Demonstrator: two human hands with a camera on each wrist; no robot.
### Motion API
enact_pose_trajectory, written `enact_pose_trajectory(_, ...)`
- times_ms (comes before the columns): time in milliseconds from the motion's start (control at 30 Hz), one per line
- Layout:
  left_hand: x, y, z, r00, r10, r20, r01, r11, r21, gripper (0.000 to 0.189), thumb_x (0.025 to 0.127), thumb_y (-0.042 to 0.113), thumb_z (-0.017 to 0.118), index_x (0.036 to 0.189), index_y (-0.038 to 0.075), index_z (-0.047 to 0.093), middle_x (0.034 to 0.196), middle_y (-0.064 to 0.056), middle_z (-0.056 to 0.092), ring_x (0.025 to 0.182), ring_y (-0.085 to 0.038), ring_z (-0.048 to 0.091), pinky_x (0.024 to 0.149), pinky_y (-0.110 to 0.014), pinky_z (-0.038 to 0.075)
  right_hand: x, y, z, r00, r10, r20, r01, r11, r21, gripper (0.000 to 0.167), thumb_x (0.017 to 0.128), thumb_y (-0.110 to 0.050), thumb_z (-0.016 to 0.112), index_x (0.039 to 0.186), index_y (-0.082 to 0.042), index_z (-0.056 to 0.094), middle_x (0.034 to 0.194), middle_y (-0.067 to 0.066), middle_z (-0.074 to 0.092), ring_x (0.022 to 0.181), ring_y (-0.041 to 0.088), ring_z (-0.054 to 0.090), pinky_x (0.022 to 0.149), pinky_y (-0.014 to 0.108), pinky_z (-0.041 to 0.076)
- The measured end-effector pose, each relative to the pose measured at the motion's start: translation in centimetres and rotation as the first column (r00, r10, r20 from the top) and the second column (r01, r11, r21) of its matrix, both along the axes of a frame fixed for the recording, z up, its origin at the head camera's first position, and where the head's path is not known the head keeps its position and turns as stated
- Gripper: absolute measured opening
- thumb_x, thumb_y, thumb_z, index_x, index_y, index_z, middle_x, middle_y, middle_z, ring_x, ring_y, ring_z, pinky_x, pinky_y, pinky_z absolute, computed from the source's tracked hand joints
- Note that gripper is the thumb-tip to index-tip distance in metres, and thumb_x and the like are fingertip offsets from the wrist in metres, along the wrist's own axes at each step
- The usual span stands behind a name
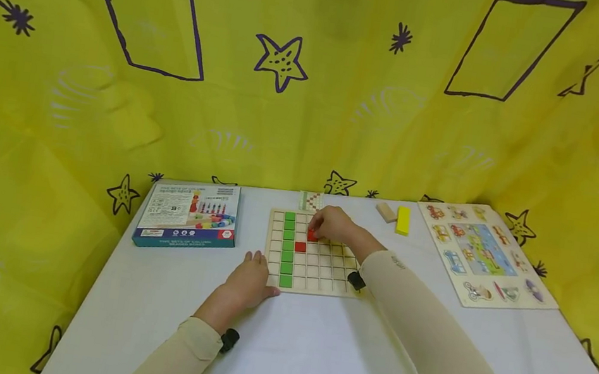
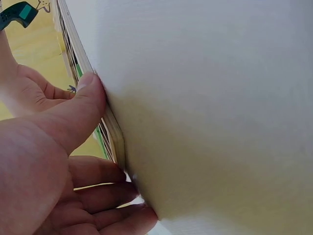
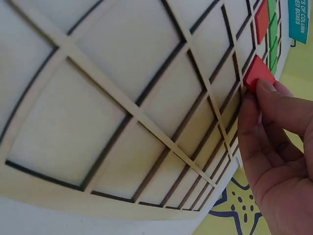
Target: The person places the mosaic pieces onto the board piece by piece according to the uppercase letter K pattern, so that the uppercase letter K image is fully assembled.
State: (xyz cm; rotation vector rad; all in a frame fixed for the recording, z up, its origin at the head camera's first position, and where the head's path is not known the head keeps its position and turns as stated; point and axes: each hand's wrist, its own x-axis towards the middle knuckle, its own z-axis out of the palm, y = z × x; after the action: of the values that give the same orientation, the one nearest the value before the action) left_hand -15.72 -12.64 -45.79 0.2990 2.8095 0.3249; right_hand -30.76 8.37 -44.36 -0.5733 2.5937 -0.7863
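A wooden grid board lies on the table with a column of green tiles near its left side. One red tile sits in a cell just right of that column. My right hand pinches another red tile between thumb and fingers, tilted over the grid's upper part; whether it touches its cell I cannot tell. At the board's near left corner rests my left hand, thumb against the front edge and fairly straight fingers along the left side.
Behind the board lies a small pattern card. A boxed set stands at the left. To the right are a plain wooden block, a yellow block and a picture puzzle board. A yellow curtain hangs behind.
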Motion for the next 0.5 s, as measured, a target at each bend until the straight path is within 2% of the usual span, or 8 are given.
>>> enact_pose_trajectory(267, -0.03, 0.04, 0.07, 1.000, 0.021, -0.002, -0.021, 1.000, 0.020, 0.088, 0.092, 0.041, 0.072, 0.145, -0.019, 0.036, 0.153, -0.033, 0.035, 0.144, -0.047, 0.030, 0.114, -0.049, 0.034, 0.52, -0.21, -0.01, 0.999, -0.011, -0.053, 0.012, 1.000, 0.015, 0.010, 0.091, -0.003, 0.073, 0.100, -0.004, 0.079, 0.098, 0.007, 0.075, 0.096, 0.024, 0.066, 0.082, 0.033, 0.055)
enact_pose_trajectory(500, 0.21, 0.19, 0.05, 0.999, 0.036, 0.013, -0.036, 0.999, 0.039, 0.087, 0.092, 0.039, 0.073, 0.144, -0.020, 0.036, 0.153, -0.033, 0.035, 0.144, -0.047, 0.030, 0.114, -0.049, 0.034, 0.44, -0.15, -0.59, 0.999, -0.020, -0.045, 0.021, 0.999, 0.032, 0.009, 0.091, -0.004, 0.074, 0.098, -0.005, 0.080, 0.098, 0.006, 0.074, 0.097, 0.023, 0.066, 0.085, 0.034, 0.055)
